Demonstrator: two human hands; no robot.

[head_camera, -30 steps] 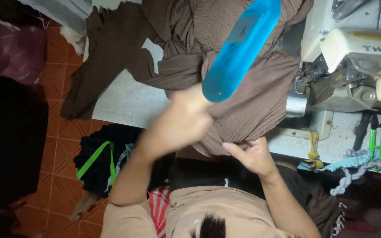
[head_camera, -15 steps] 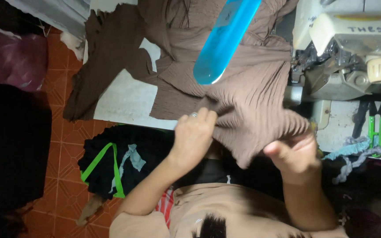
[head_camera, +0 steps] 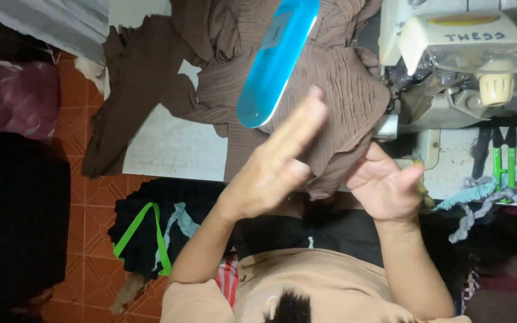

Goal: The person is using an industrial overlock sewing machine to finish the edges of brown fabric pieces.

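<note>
Brown crinkled fabric (head_camera: 336, 101) lies bunched on the white table (head_camera: 169, 149), its right edge close against the sewing machine (head_camera: 462, 60), a long sleeve-like piece trailing off the table's left edge toward the floor.

Left hand (head_camera: 276, 167) is over the fabric's near edge, fingers (head_camera: 297, 122) straight and together, lying flat across the cloth; I see no clamp on it. Right hand (head_camera: 384, 185) sits just right of it at the fabric's near-right corner, palm up, fingers spread; the cloth edge drapes against it, but I cannot tell if it pinches anything. The 2 hands are near each other, not touching.

A blue flat oblong object (head_camera: 276, 60) hangs slantwise over the fabric.

Outward: green-handled snips (head_camera: 504, 164) and pale thread scraps (head_camera: 480, 197) right of the machine; dark cloth with a green strap (head_camera: 145, 233) on the orange tiled floor (head_camera: 97, 197), near left.
</note>
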